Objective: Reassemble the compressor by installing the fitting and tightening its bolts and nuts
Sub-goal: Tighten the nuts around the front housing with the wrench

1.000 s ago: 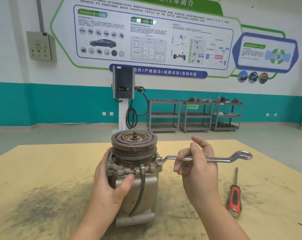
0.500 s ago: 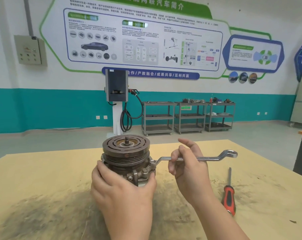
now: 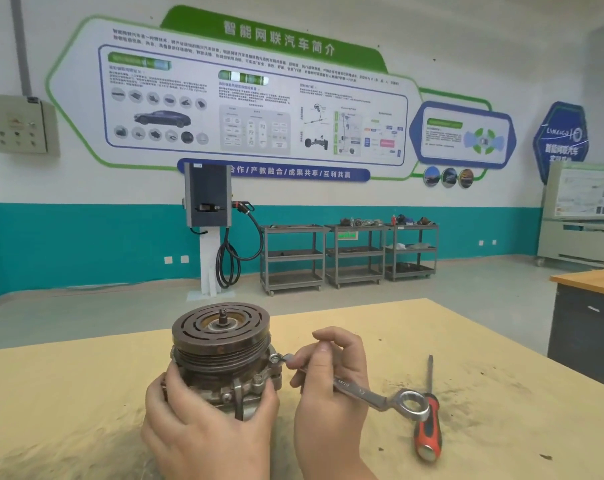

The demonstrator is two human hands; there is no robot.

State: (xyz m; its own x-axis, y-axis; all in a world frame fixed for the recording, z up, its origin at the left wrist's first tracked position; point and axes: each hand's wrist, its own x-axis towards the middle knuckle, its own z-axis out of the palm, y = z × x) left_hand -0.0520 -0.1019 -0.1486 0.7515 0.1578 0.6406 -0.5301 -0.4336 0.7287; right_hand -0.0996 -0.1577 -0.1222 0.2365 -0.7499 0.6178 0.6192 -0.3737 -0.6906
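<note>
While the right hand (image 3: 330, 382) curls its fingers round the shank of the silver double-ended ring spanner (image 3: 359, 393), the spanner's far end sits on a bolt (image 3: 276, 358) at the right edge of the housing flange, so the grip looks set for swinging the handle. To its left, the left hand (image 3: 203, 420) wraps the near side of the grey metal compressor (image 3: 224, 362) with the rusty brown pulley on top, probably to stop the body turning under the pull. It stands upright on the sandy yellow wooden bench (image 3: 68, 410). A red-and-black-handled screwdriver (image 3: 428, 424) lies to the right, partly under the spanner's free ring.
</note>
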